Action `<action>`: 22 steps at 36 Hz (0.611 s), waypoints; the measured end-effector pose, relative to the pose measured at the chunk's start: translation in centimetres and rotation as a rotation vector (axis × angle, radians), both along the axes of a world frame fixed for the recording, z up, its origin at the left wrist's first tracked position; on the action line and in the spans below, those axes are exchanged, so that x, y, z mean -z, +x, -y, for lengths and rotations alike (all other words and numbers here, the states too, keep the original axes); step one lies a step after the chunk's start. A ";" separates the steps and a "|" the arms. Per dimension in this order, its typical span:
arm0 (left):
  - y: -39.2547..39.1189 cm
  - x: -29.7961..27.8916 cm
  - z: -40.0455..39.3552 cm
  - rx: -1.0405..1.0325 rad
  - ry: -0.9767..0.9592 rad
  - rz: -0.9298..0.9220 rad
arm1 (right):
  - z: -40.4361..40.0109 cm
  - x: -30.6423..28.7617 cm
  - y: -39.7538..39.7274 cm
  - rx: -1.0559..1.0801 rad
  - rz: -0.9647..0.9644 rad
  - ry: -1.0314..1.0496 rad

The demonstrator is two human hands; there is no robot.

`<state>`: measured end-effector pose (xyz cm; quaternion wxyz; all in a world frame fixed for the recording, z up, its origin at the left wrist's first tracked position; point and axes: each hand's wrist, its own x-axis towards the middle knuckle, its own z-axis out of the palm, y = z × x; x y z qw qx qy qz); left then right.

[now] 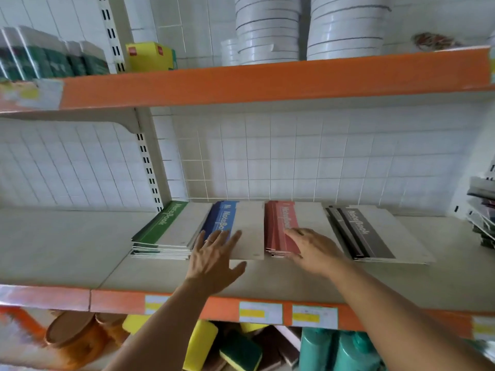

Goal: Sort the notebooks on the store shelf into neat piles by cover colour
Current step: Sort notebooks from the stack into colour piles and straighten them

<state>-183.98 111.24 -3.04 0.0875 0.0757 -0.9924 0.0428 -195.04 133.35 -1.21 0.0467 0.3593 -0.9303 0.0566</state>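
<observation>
Already sorted into four colour piles on the shelf (67,250): green pile (160,231), blue pile (238,226), red pile (281,228), black pile (369,234); left hand (214,261) and right hand (313,250) flat, fingers spread, gripping nothing, probably only squaring edges.

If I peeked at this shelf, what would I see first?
Four piles of notebooks in a row: green pile, blue pile, red pile and black pile. The left hand rests on the blue pile, the right hand on the red pile. Bright orange shelf edges run above and below.
</observation>
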 end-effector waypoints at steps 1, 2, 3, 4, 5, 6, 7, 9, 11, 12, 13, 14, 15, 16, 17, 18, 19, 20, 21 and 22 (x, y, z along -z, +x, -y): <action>-0.3 0.3 -0.1 0.009 -0.016 -0.013 | 0.1 0.0 0.0 0.002 -0.005 0.001; -0.6 0.4 -0.3 0.033 -0.020 -0.020 | 0.2 -0.1 0.0 0.005 -0.007 0.003; -0.8 0.6 -0.5 0.060 -0.016 -0.020 | 0.3 -0.1 0.0 0.010 -0.006 0.005; -1.0 0.4 -0.9 0.074 0.009 -0.012 | 0.4 0.0 0.0 0.013 -0.003 0.005; -1.2 0.5 -1.2 0.073 0.034 -0.010 | 0.4 0.0 -0.1 0.012 -0.003 0.006; -1.4 0.5 -1.4 0.073 0.050 -0.029 | 0.5 0.0 -0.2 0.009 -0.002 0.009; -1.6 0.5 -1.6 0.065 0.067 -0.053 | 0.5 0.1 -0.3 0.004 -0.002 0.014; -2.1 0.6 -1.9 0.031 0.118 -0.052 | 0.5 0.1 -0.7 -0.003 0.000 0.023; -2.7 0.9 -1.7 -0.013 0.109 -0.031 | 0.5 0.1 -1.1 -0.002 0.004 0.034; -2.9 0.8 -1.5 -0.031 0.113 -0.012 | 0.5 0.1 -1.3 0.000 0.006 0.039; -3.0 0.6 -1.3 -0.050 0.120 0.015 | 0.6 0.1 -1.5 0.002 0.007 0.043; -3.3 0.5 -1.1 -0.056 0.127 0.025 | 0.6 0.0 -1.6 0.005 0.008 0.043; -3.4 0.4 -0.9 -0.057 0.124 0.039 | 0.7 0.0 -1.8 0.006 0.008 0.041; -3.6 0.3 -0.7 -0.052 0.116 0.053 | 0.7 0.0 -1.9 0.009 0.009 0.040; -3.8 0.4 -0.5 -0.044 0.113 0.066 | 0.7 0.0 -2.0 0.011 0.010 0.040; -4.0 0.4 -0.4 -0.035 0.104 0.073 | 0.8 0.0 -2.1 0.012 0.011 0.040; -4.2 0.5 -0.2 -0.025 0.097 0.080 | 0.8 0.1 -2.2 0.014 0.008 0.039; -4.3 0.5 -0.1 -0.013 0.096 0.081 | 0.8 0.2 -2.2 0.015 0.000 0.035; -4.3 0.6 -0.1 -0.002 0.101 0.070 | 0.7 0.3 -2.2 0.016 -0.014 0.029; -4.4 0.8 0.1 0.007 0.105 0.052 | 0.7 0.4 -2.2 0.016 -0.029 0.023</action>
